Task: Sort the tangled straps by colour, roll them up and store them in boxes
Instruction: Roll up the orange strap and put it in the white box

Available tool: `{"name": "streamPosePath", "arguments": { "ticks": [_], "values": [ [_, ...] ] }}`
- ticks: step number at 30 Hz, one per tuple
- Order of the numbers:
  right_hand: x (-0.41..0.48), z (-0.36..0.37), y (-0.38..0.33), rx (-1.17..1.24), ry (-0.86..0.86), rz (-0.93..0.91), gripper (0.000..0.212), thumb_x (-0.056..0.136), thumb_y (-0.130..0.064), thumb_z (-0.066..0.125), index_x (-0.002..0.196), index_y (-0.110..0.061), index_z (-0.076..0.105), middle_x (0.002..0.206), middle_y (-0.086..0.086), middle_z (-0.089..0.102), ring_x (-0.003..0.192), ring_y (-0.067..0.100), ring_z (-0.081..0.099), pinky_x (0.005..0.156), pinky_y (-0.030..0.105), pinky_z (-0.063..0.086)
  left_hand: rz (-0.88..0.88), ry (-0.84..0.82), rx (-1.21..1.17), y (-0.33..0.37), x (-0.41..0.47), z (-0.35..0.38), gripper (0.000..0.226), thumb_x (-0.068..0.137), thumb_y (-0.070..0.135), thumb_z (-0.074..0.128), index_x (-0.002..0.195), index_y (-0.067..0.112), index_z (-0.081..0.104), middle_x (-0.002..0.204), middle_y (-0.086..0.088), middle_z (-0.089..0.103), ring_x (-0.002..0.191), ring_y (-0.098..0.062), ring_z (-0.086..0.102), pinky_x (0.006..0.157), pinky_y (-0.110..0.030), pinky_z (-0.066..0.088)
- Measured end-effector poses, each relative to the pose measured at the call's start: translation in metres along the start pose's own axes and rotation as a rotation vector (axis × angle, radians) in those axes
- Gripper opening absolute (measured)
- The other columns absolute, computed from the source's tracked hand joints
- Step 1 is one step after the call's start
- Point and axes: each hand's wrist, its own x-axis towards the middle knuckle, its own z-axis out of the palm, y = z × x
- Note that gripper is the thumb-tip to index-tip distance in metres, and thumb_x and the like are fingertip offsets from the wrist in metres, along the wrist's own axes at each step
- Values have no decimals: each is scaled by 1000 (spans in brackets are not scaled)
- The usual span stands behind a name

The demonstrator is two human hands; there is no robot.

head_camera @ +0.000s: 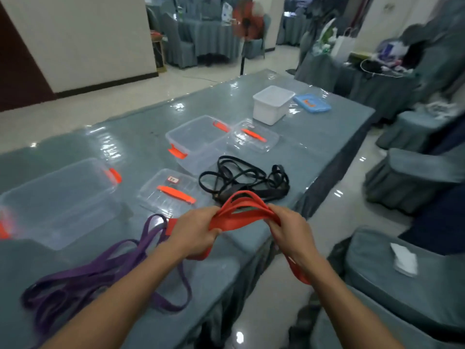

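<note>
**Spotter A:** While your left hand (193, 230) has its fingers (214, 232) curled tight round one end of the red strap (241, 214), your right hand (289, 227) grips the other end. Both are clamped on the same bundle, and neither is free.

**Spotter B:** Agreed. You hold it above the near edge of the surface (141, 137). Its long axis runs from 9 to 3 o'clock between your fists, and several loops arch toward 12.

**Spotter A:** Mind the loose ends, though. One red tail hangs from under your right hand toward 5 o'clock, off the edge. Another shows below your left palm at 6.

**Spotter B:** I judge that the rolling turns on that axis. Your right hand is nearer the long tail, so you would wind it across toward 9 while the left anchors the coil.

**Spotter A:** Further out, the black straps (241, 180) lie tangled at 12, just beyond the red loops and apart from them as far as I can tell. The purple strap (100, 273) sprawls at 8 o'clock.

**Spotter B:** The open clear box (196, 157) sits at 11, beyond a lid (171, 191), and a larger clear box (57, 200) lies at 9 to 10. Which one you mean for red, I cannot tell.
</note>
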Motion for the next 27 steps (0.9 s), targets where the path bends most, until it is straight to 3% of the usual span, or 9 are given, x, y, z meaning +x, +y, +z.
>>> {"name": "streamPosePath", "arguments": {
  "ticks": [4, 9, 16, 23, 27],
  "values": [
    [31, -19, 60, -54, 42, 49, 28, 94, -39, 60, 121, -38, 59, 103, -9, 70, 92, 18, 66, 73, 39, 55, 75, -29, -48, 28, 65, 31, 49, 78, 47, 64, 125, 39, 51, 115, 9, 71, 106, -23, 66, 79, -35, 50],
    [71, -31, 119, -100, 85, 129, 30, 91, -35, 62, 120, -41, 59, 93, -13, 68, 83, 11, 63, 63, 28, 42, 120, -54, -106, 51, 145, 65, 52, 76, 52, 64, 125, 40, 52, 110, 8, 73, 103, -25, 68, 80, -39, 54],
    [117, -43, 187, -151, 64, 206, 27, 92, -37, 60, 118, -38, 59, 94, -10, 69, 85, 16, 65, 68, 36, 53, 154, -102, -140, 80, 227, 105, 44, 76, 52, 64, 115, 38, 53, 99, 5, 73, 94, -28, 68, 73, -39, 50],
    [160, -43, 283, -173, 35, 224, 29, 89, -36, 60, 117, -38, 58, 96, -10, 70, 85, 13, 63, 64, 32, 50, 150, -164, -82, 116, 310, 152, 47, 79, 52, 63, 122, 37, 53, 104, -1, 73, 98, -32, 67, 79, -40, 53],
    [189, -56, 345, -108, 35, 243, 28, 91, -36, 60, 119, -37, 59, 97, -8, 70, 87, 17, 65, 68, 36, 53, 165, -203, -26, 154, 366, 177, 50, 79, 52, 63, 125, 34, 55, 110, -4, 73, 103, -34, 66, 81, -41, 53]
  ]
}}
